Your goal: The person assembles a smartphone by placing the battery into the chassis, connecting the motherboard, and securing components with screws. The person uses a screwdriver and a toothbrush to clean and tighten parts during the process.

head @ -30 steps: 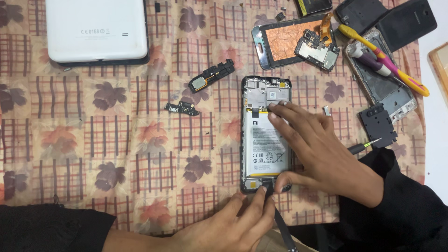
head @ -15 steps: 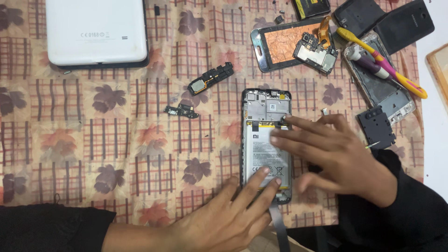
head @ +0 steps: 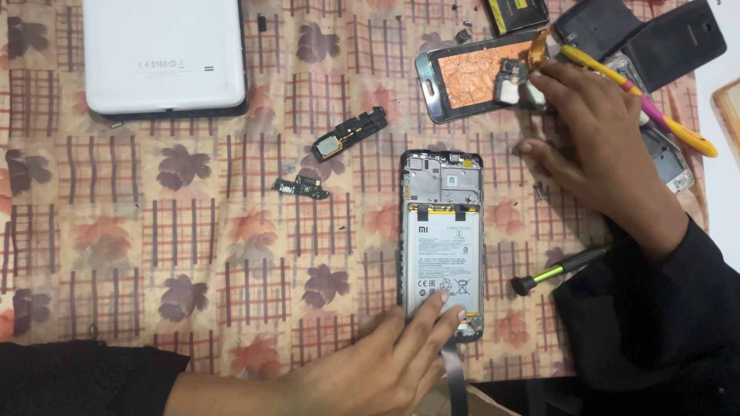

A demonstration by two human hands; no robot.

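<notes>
Opened phone [head: 442, 231]: back cover off, battery seated. Left hand [head: 378, 370] flat, fingers spread on its lower end, grasping nothing. Right hand [head: 597, 139], above-right of it, open over loose circuit part [head: 515, 86].

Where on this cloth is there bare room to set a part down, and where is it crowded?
Bare cloth lies left of the opened phone, below the white tablet and the two small loose parts. A narrower strip lies between the phone and the screwdriver. The top right, around the right hand, is crowded with dismantled phones and tools.
</notes>
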